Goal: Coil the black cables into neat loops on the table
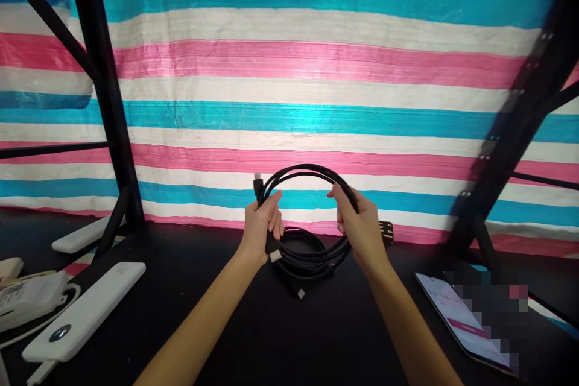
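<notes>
A black cable [307, 170], wound into a round coil, is held up between my two hands. My left hand [262, 223] is closed around the coil's left side. One connector [258, 186] with a metal tip sticks up above that hand, and another plug [274, 249] hangs below its fingers. On the coil's right side, my right hand [357, 217] is closed with its fingers wrapped round the strands. Behind and below lies a second black coiled cable [298, 271] on the black table [280, 344], with a plug end [300, 294] toward me.
At the left lie a white power bank [85, 313], a white adapter with cord [34, 295] and another white slab [84, 234]. A lit phone [461, 319] lies at right. Black metal posts [97, 72] stand before a striped sheet [307, 60]. A small black patterned item [386, 232] sits behind my right hand.
</notes>
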The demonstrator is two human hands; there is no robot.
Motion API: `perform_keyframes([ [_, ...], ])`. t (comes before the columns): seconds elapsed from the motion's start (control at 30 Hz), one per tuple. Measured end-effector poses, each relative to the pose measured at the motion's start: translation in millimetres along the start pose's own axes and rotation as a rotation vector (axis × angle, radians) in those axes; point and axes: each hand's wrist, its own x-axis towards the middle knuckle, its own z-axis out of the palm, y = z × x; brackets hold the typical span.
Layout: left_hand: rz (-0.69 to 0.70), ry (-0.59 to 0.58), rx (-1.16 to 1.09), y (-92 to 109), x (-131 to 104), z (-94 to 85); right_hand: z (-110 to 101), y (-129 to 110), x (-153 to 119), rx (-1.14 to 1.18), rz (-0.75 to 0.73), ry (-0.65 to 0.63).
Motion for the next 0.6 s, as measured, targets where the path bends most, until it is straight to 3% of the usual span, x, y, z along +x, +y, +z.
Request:
perform_keyframes([
  [0.1, -0.016, 0.158, -0.064, -10, 1, 1.1, 4, 4, -1, -0.095, -0.025, -0.026],
  [0.2, -0.025, 0.203, -0.088, -15, 2, 1.1, 3, 4, 0, -0.081, 0.005, -0.099],
  [0.37, -0.025, 0.003, 0.046, -12, 7, -3.0, -6, -8, 2, 0.152, 0.129, -0.124],
  [0.53, -0.195, -0.086, 0.237, -8, 17, -16.6, -10, -23, -3, 0.385, 0.286, -0.387],
  [0.6, -0.243, -0.098, 0.304, -7, 20, -21.0, -10, -24, -5, 0.356, 0.291, -0.392],
])
